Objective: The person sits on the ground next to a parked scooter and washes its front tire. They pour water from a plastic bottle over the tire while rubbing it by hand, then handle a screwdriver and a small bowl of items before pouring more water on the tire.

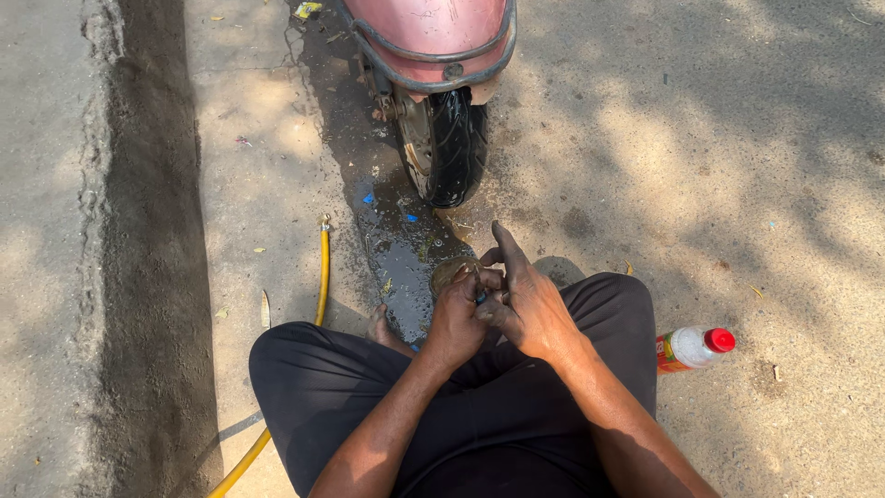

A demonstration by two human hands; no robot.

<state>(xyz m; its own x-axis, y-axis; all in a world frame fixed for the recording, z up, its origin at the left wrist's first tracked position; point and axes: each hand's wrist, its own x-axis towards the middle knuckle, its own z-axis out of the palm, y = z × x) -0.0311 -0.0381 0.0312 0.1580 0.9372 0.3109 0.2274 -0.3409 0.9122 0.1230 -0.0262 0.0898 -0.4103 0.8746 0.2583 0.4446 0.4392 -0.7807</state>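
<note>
Roadside repair spot, sunlit concrete ground (737,138), scooter wheel (449,143) (rear end only), yellow hose (322,277), wet patch (401,249)

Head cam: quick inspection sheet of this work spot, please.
Surface: bare ground, wet dark patch under the wheel.
Job's things: small round part and thin tool in the hands.
Clutter: bottle with red cap lying at right; leaves, small scraps.
Hands: left hand and right hand pressed together on the part.
Cables: yellow hose along the left.
Surroundings: scooter rear tyre, pink body, kerb edge.
</note>
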